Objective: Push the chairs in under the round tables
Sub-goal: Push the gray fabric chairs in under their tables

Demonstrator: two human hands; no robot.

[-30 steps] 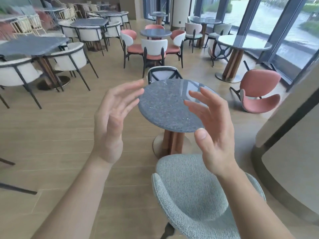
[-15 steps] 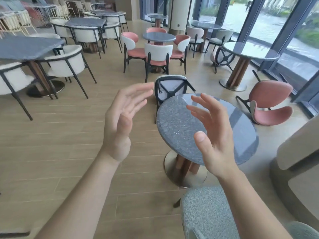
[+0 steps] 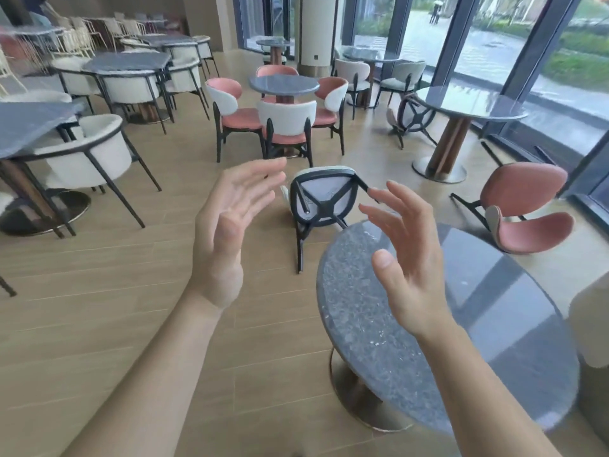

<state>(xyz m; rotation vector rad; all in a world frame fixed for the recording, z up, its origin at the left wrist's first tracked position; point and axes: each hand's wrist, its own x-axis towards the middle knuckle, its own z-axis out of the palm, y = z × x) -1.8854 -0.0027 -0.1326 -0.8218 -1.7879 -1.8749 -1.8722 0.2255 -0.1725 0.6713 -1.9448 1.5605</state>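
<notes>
A round grey stone table (image 3: 494, 341) on a wooden post fills the lower right. Behind its far edge a chair (image 3: 324, 201) lies tipped over, its black-framed underside and legs facing me. A pink chair (image 3: 527, 206) lies on its side to the table's right. My left hand (image 3: 230, 232) is raised, palm inward with fingers spread, left of the tipped chair and apart from it. My right hand (image 3: 408, 258) hovers open above the table's near-left part, fingertips close to one chair leg. Neither hand holds anything.
Another round table (image 3: 471, 103) stands near the windows with a tipped chair (image 3: 410, 117) beside it. A smaller round table (image 3: 283, 84) with pink and white chairs sits mid-room. White armchairs and grey tables (image 3: 26, 130) line the left. Bare wood floor lies lower left.
The view has moved forward and left: the grey chair at the bottom has left the frame, and the table and tipped chair are closer. Both hands stay raised and open.
</notes>
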